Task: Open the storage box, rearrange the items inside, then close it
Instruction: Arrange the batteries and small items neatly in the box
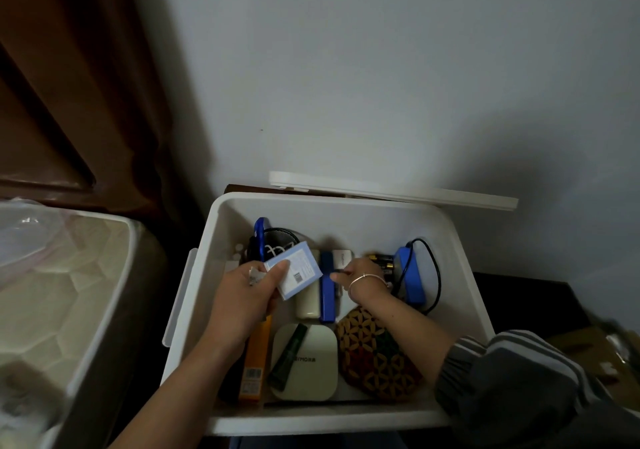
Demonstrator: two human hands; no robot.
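Box (464, 275) is open, sitting against the wall (346, 68). Lid (391, 190) is propped behind its back rim, leaning on the wall.

Your left hand (242, 296) is inside at the left, thumb and fingers clamped on a pale blue carton (298, 272), which is held up above the other contents.

Your right hand (358, 270) is in at centre-right, bracelet (367, 279) on the wrist. Its fingers are curled down at the top end of the blue case (327, 296) and the thumb touches it. Can't tell if it has an actual grip.

Contents:
- orange box (256, 358) along the left, under your left wrist
- white square unit (311, 369) at front centre, with a dark green tube (289, 355) lying on it
- woven mat (377, 355) at front right, under your right forearm
- cream pack (308, 301) just left of the blue case
- batteries (381, 261) behind your right hand
- blue device (410, 279) with a black cable (436, 275) at right
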